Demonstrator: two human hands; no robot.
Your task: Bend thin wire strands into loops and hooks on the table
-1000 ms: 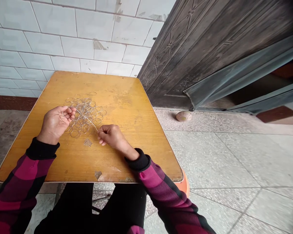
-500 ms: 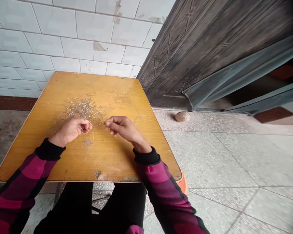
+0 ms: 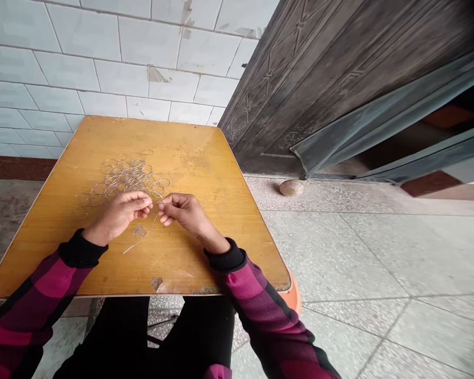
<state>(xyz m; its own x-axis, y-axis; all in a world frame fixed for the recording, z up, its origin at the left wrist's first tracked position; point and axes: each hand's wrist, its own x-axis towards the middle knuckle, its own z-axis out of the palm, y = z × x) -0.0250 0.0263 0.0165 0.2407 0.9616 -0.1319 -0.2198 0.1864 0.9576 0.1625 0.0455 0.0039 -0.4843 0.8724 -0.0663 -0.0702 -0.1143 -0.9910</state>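
Observation:
My left hand (image 3: 121, 215) is closed in a pinch on a thin wire, just above the table. My right hand (image 3: 186, 215) pinches the same wire close beside it, fingertips a small gap apart. A curved bit of the wire shows between the hands, and a loose pale end (image 3: 131, 247) trails down toward the left. Right behind my left hand lies a tangled pile of thin metal wire rings (image 3: 128, 175). The fingers hide part of the held wire.
The yellow wooden table (image 3: 205, 247) has worn patches and a chipped front edge. Behind it stands a white tiled wall (image 3: 150, 45). To the right are a dark carved door (image 3: 276, 100) and a round object (image 3: 291, 188) on the floor. An orange stool (image 3: 295, 296) shows beneath the table's right corner.
My right hand has moved left and down to meet the wire by my left hand and now pinches it. The wire's loose end has swung toward the lower left.

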